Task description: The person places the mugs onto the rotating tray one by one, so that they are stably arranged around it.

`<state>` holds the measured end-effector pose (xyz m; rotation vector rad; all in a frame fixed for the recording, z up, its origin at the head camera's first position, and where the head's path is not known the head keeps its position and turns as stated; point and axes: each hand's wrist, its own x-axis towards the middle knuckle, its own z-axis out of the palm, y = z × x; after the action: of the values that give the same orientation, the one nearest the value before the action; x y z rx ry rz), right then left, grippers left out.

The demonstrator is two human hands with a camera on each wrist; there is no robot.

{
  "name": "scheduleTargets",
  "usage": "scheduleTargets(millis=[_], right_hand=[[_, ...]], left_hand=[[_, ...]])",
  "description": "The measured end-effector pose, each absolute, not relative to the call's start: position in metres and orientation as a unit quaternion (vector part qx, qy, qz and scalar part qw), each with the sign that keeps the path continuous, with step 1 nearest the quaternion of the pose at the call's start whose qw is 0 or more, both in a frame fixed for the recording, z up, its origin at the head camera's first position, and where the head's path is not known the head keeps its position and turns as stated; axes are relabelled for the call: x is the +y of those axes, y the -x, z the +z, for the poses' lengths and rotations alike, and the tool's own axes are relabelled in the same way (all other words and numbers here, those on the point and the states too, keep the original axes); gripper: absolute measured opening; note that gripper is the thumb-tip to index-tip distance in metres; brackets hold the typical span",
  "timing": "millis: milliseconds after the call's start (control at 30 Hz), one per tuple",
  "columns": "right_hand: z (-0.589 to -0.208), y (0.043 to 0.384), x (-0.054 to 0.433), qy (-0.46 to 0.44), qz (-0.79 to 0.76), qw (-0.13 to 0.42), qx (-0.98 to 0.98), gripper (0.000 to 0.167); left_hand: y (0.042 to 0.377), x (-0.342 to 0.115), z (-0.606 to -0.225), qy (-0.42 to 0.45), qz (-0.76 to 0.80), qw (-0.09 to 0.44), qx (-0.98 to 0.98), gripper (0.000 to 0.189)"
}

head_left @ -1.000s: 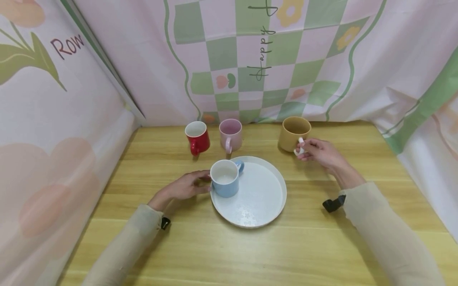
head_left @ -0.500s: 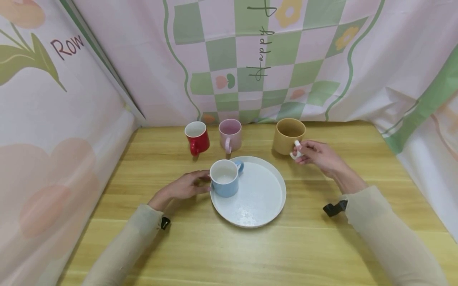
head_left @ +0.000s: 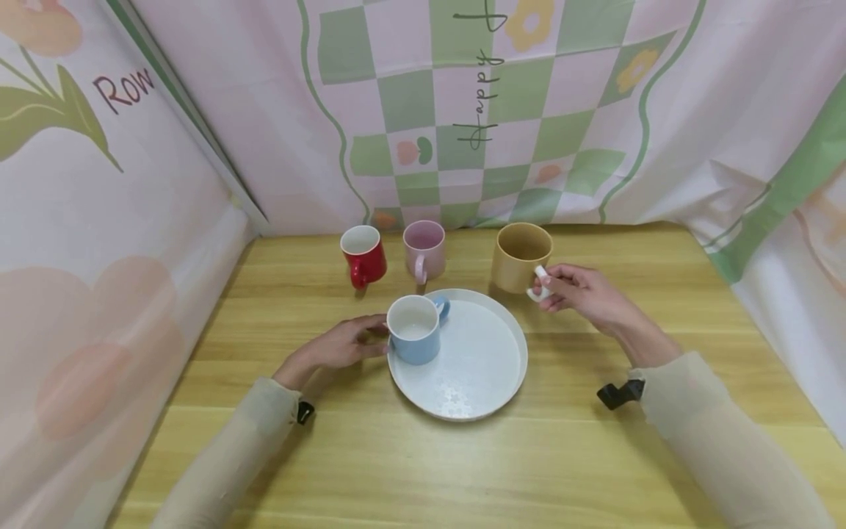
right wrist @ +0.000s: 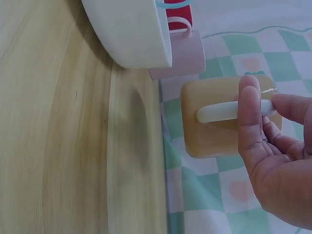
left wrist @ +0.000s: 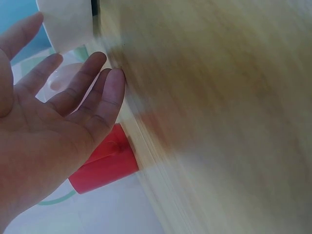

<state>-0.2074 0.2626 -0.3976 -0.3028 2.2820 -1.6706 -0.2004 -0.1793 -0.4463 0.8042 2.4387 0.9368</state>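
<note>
Mustard mug point(head_left: 514, 272), handle point(right wrist: 219, 111) in right grip point(head_left: 587, 295), seems airborne.

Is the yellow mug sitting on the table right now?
No: in the right wrist view, the right hand holds the yellow mug by its white handle, with curtain showing between it and the table.

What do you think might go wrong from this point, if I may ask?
The cylindrical mustard-yellow mug, held only by its white handle in the right hand's grip, might tip or slip. If carried over the round white tray, it might knock the light-blue cylindrical mug standing near its left side.
</note>
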Motion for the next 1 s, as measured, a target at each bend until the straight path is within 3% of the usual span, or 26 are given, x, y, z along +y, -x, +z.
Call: scheduleTargets(millis=[1000], right_hand=[[-0.393,0.187,0.235,0.184,-0.551,0.180,0.794,0.030]], left_hand=[[0.201,-0.180,-0.447,-0.290,0.333,0.198,0.875,0.055]])
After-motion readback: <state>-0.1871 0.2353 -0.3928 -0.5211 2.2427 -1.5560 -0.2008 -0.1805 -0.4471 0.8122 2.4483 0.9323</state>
